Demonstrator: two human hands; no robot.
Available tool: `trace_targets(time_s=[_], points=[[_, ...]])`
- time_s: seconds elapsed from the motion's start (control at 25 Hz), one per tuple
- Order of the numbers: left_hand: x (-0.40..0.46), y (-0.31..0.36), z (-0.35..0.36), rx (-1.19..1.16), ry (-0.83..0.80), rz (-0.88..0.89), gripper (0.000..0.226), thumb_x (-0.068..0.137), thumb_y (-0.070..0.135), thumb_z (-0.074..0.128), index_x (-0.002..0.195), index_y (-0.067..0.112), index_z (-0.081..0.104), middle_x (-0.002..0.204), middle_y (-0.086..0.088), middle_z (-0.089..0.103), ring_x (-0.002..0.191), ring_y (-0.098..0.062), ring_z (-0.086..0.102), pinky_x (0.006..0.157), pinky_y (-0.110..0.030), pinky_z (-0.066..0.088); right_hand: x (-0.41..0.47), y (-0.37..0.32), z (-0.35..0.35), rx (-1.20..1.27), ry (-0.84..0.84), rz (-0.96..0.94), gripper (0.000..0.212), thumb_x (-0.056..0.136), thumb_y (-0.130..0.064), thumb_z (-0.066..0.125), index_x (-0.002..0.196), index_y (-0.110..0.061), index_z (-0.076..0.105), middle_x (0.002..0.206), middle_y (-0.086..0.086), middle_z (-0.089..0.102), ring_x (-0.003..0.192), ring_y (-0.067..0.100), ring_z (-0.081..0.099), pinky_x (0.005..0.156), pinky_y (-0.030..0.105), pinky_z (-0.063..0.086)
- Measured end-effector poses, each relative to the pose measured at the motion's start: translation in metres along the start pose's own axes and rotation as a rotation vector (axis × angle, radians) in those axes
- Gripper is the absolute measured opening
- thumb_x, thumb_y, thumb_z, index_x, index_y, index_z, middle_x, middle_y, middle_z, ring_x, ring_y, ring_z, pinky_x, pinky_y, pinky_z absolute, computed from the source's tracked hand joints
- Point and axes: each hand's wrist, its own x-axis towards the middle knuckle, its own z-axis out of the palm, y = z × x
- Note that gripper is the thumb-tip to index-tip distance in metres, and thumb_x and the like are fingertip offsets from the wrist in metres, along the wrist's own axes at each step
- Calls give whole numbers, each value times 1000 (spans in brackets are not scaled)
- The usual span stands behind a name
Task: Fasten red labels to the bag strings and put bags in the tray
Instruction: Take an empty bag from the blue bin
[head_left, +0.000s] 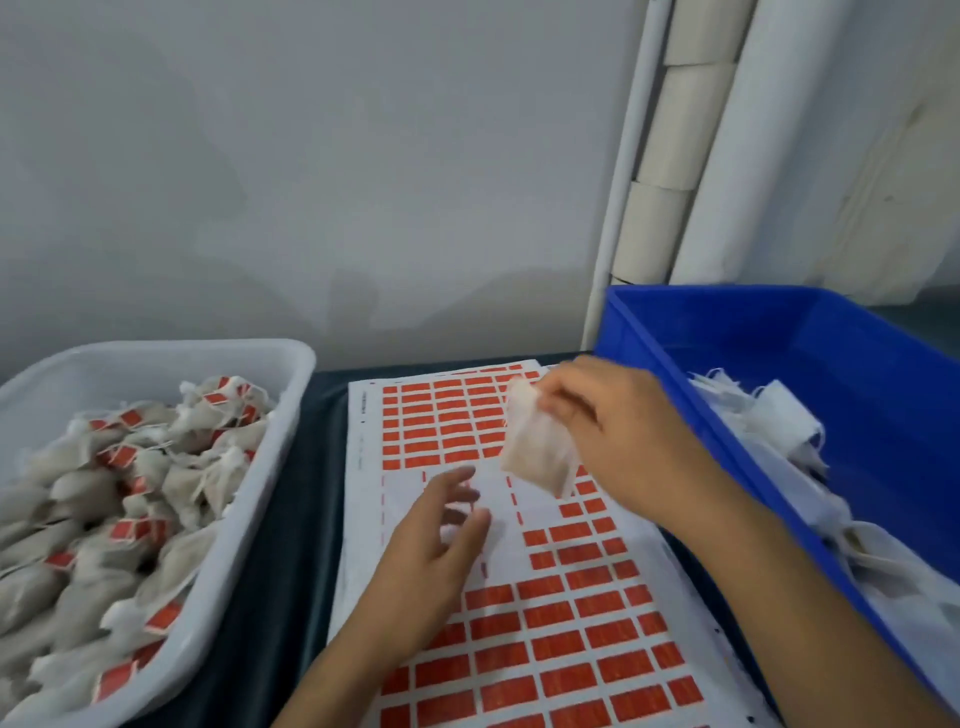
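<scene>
Head view: the print along the red label sheet (519, 597) edge is blurring too much for you to read. Your right hand (618, 431) is pinching a small mesh bag (537, 452) above that sheet, beside the blue bin (779, 332). Your left hand (431, 561) is hovering released over the sheet. Labelled bags are filling the white tray (280, 415) left of it, on a dark table (291, 545) against a grey wall (311, 156).

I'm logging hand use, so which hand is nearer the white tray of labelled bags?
Left. The left hand hovers over the label sheet, just right of the white tray. The right hand is farther right, by the blue bin, holding a bag.
</scene>
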Motion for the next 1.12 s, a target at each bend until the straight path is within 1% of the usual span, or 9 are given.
trace_targets(time_s=[0.12, 0.2, 0.28, 0.44, 0.6, 0.72, 0.8, 0.96, 1.12], points=[[3, -7, -5, -176, 96, 70, 40, 99, 59, 54, 137, 45, 53, 126, 30, 64, 113, 4, 66, 82, -12, 56, -6, 4, 63, 193, -198, 61, 12, 101, -33, 60, 99, -45, 64, 97, -31, 62, 94, -8, 60, 78, 10, 47], [6, -13, -5, -191, 243, 78, 24, 101, 47, 60, 104, 25, 68, 94, 11, 73, 86, -12, 71, 75, -18, 58, -10, 8, 103, 318, -209, 114, 14, 101, -34, 62, 99, -48, 64, 99, -34, 64, 98, -11, 60, 81, 13, 52], [8, -19, -7, -206, 392, 45, 25, 101, 32, 65, 79, 20, 65, 71, 5, 67, 67, -12, 63, 63, -18, 54, -14, 12, 132, 435, -152, 157, 10, 100, -40, 62, 102, -49, 65, 104, -37, 64, 103, -16, 57, 82, 13, 52], [10, -26, -10, -220, 516, -30, 26, 98, 27, 69, 73, 20, 63, 71, 3, 67, 68, -10, 66, 62, -22, 57, -22, 19, 157, 544, -28, 208, 12, 96, -45, 66, 106, -51, 64, 105, -35, 64, 103, -11, 59, 77, 13, 57], [12, -28, -4, -187, 586, -67, 31, 95, 32, 72, 70, 21, 59, 68, 3, 65, 66, -8, 64, 61, -17, 54, -29, 10, 158, 275, 277, 126, 23, 89, -42, 76, 104, -44, 59, 106, -30, 54, 97, 2, 58, 73, 10, 53], [11, -29, -2, -168, 547, -47, 25, 96, 30, 73, 74, 23, 64, 71, 2, 69, 66, -14, 69, 61, -28, 61, -38, -3, 162, 321, 221, -67, 17, 90, -46, 69, 102, -39, 58, 100, -28, 56, 97, 3, 61, 74, 8, 52], [9, -29, -1, -114, 514, -4, 16, 97, 29, 74, 82, 30, 69, 77, 11, 74, 74, -10, 74, 62, -24, 62, -40, -11, 162, 423, 147, -40, 22, 89, -49, 68, 105, -36, 61, 102, -25, 62, 99, 4, 64, 75, 10, 55], [4, -21, 5, -62, 391, 122, 19, 100, 22, 70, 103, 41, 73, 91, 24, 76, 87, -1, 75, 69, -15, 60, -41, -10, 159, 460, 209, 27, 23, 89, -54, 70, 106, -40, 62, 99, -27, 66, 98, -3, 66, 75, 5, 52], [2, -23, 5, -80, 296, 194, 30, 105, 18, 59, 128, 35, 68, 109, 21, 75, 105, -5, 72, 86, -22, 61, -41, -5, 156, 433, 284, 12, 20, 94, -44, 66, 113, -37, 69, 105, -34, 65, 103, -13, 63, 82, 2, 49]])
